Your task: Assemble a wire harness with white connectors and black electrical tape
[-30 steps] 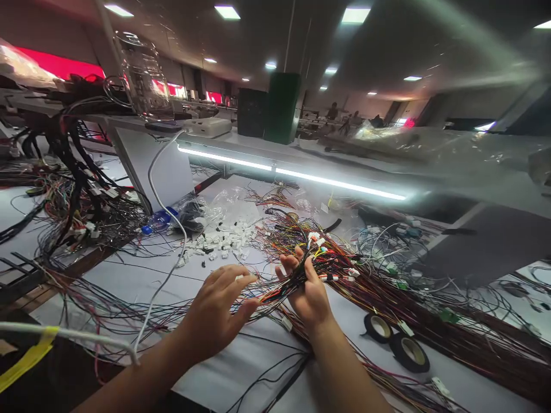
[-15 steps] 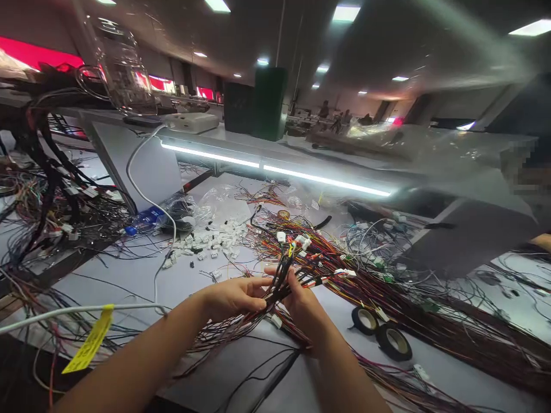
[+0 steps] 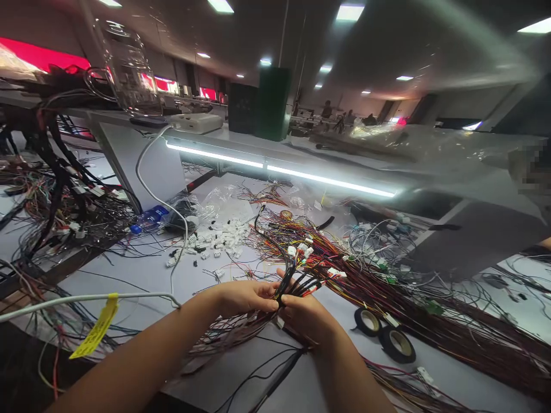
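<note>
My left hand [image 3: 248,298] and my right hand [image 3: 307,312] meet at the middle of the table, both closed around a wire harness [image 3: 287,281]. Its black-sleeved branches stick up and to the right above my fingers. White connectors [image 3: 301,250] cap the upright branches, and another white connector [image 3: 336,273] sits at the end of a red-and-orange wire branch. My left thumb and fingertips pinch the bundle close to my right thumb. Loose wires [image 3: 241,332] trail from below my hands to the lower left. The spot between my fingertips is partly hidden.
Two black tape rolls [image 3: 398,344] lie right of my right hand. Many loose white connectors [image 3: 226,236] are scattered behind my left hand. A long heap of dark red wires [image 3: 387,292] stretches rightward. A white cable [image 3: 142,296] with a yellow tag [image 3: 97,330] crosses at left.
My right thumb has come down beside my left fingertips, and my hands are closer together on the bundle. The branches and connectors lean further to the right.
</note>
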`<state>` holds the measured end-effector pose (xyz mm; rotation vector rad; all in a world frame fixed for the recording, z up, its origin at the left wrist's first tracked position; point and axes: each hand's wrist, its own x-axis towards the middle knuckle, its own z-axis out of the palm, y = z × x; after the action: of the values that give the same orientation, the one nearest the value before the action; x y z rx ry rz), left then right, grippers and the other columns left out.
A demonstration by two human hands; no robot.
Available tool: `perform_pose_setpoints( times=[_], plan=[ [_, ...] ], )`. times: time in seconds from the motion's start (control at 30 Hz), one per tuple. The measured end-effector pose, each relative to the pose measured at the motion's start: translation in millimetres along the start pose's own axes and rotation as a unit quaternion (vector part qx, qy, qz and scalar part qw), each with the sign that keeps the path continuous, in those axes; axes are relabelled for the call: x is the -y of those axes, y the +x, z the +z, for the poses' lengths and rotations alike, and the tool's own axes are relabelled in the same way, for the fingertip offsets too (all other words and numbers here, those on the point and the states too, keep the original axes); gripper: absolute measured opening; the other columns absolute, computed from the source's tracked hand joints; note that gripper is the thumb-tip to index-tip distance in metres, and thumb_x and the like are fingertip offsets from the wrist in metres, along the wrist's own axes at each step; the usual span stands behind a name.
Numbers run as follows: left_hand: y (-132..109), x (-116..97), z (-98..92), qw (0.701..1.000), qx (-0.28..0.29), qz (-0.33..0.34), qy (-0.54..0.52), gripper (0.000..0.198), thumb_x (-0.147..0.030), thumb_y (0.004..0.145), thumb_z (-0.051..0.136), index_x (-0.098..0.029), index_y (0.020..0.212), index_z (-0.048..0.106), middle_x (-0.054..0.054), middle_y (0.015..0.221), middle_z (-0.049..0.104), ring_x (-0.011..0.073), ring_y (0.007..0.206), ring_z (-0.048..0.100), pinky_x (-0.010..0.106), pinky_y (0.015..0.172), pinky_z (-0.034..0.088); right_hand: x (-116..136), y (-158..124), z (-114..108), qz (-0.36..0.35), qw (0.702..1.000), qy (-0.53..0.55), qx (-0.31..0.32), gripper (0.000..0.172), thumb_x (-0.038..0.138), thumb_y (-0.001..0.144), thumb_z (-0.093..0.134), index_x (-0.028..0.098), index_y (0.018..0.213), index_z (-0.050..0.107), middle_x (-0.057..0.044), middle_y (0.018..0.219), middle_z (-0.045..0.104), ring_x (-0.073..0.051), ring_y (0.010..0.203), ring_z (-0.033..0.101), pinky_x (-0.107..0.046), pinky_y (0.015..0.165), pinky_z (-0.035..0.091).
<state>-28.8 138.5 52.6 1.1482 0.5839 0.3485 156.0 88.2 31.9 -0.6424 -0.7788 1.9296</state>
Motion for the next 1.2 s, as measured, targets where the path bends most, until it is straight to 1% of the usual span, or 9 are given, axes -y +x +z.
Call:
perform_pose_setpoints(
  times=[0.1,0.27,0.37,0.47,0.6,0.77,1.0,1.1,1.2],
  plan=[
    [-2.6,-1.8,-4.0,0.998,0.022,-0.038,-0.038,0.038,-0.019,0.061,0.080,-0.020,0.096,0.063,0.000,0.090,0.062,0.0156,0.083,0.056,0.027,0.076,0.040,6.8,-4.3,-0.9,-0.034,0.999,-0.019,-0.007,0.038,0.025,0.073,0.073,0.021,0.110,0.062,-0.008,0.106,0.068,-0.024,0.095,0.065,-0.039,0.085,0.046],
    [-10.1,-5.4,-6.5,0.994,-0.100,-0.046,0.013,0.054,-0.012,0.058,0.073,-0.019,0.109,0.061,0.000,0.089,0.059,0.0137,0.077,0.054,0.026,0.069,0.039,0.3,-5.6,-22.2,-0.037,0.990,-0.051,-0.129,0.023,0.031,0.076,0.075,0.017,0.091,0.064,-0.003,0.088,0.067,-0.015,0.068,0.061,-0.029,0.064,0.048],
    [-9.4,-3.2,-2.9,0.991,-0.124,-0.037,0.038,0.057,-0.010,0.056,0.068,-0.019,0.112,0.059,-0.001,0.088,0.057,0.0123,0.072,0.052,0.025,0.062,0.037,-7.7,-1.9,-28.4,-0.065,0.985,-0.042,-0.155,0.022,0.032,0.078,0.074,0.019,0.089,0.061,0.000,0.085,0.064,-0.014,0.071,0.060,-0.027,0.065,0.048],
    [-8.7,-1.0,-1.5,0.987,-0.136,-0.063,0.066,0.049,-0.009,0.055,0.060,-0.019,0.102,0.062,-0.002,0.082,0.057,0.0120,0.066,0.049,0.024,0.057,0.033,-11.5,-0.8,-24.3,-0.085,0.987,-0.030,-0.136,0.025,0.028,0.076,0.076,0.020,0.094,0.060,-0.002,0.093,0.065,-0.018,0.084,0.062,-0.032,0.075,0.049],
    [-10.3,-2.5,-1.7,0.989,-0.089,-0.090,0.080,0.031,-0.012,0.056,0.054,-0.015,0.083,0.069,-0.002,0.065,0.056,0.0118,0.058,0.044,0.025,0.055,0.031,-11.5,-4.4,-17.6,-0.095,0.992,-0.021,-0.081,0.025,0.027,0.077,0.075,0.019,0.097,0.062,-0.005,0.097,0.067,-0.020,0.088,0.063,-0.038,0.085,0.047],
    [-8.4,-5.0,-1.8,0.991,-0.113,-0.077,0.013,0.039,-0.015,0.057,0.055,-0.015,0.091,0.073,-0.001,0.068,0.060,0.0113,0.057,0.043,0.024,0.052,0.028,-11.2,-7.8,-20.2,-0.071,0.994,0.009,-0.078,0.034,0.017,0.068,0.080,0.022,0.097,0.062,-0.002,0.093,0.069,-0.021,0.091,0.065,-0.041,0.095,0.042],
    [-6.8,-0.6,-2.0,0.982,-0.150,-0.108,-0.044,0.051,-0.013,0.055,0.056,-0.016,0.104,0.069,-0.005,0.063,0.053,0.0046,0.041,0.022,0.025,0.044,0.009,-7.3,-7.4,-18.3,-0.040,0.998,-0.014,-0.051,0.034,0.016,0.068,0.076,0.020,0.100,0.063,-0.004,0.095,0.070,-0.022,0.090,0.065,-0.039,0.092,0.044],
    [-9.6,-1.3,-2.3,0.983,-0.142,-0.110,-0.044,0.056,-0.012,0.055,0.058,-0.019,0.110,0.066,-0.004,0.074,0.058,0.0035,0.041,0.023,0.025,0.044,0.007,-5.6,-7.0,-16.8,-0.033,0.998,-0.034,-0.048,0.026,0.018,0.068,0.075,0.018,0.092,0.065,-0.007,0.093,0.071,-0.024,0.088,0.066,-0.042,0.092,0.045],
    [-9.5,-4.1,-2.3,0.987,-0.131,-0.080,0.038,0.045,-0.023,0.064,0.066,-0.019,0.109,0.067,-0.003,0.075,0.060,0.0057,0.047,0.033,0.023,0.045,0.014,-4.2,-5.0,-14.5,-0.039,0.995,-0.034,-0.080,0.031,0.017,0.065,0.075,0.018,0.094,0.063,-0.005,0.092,0.070,-0.024,0.087,0.066,-0.041,0.091,0.045]
  ],
)
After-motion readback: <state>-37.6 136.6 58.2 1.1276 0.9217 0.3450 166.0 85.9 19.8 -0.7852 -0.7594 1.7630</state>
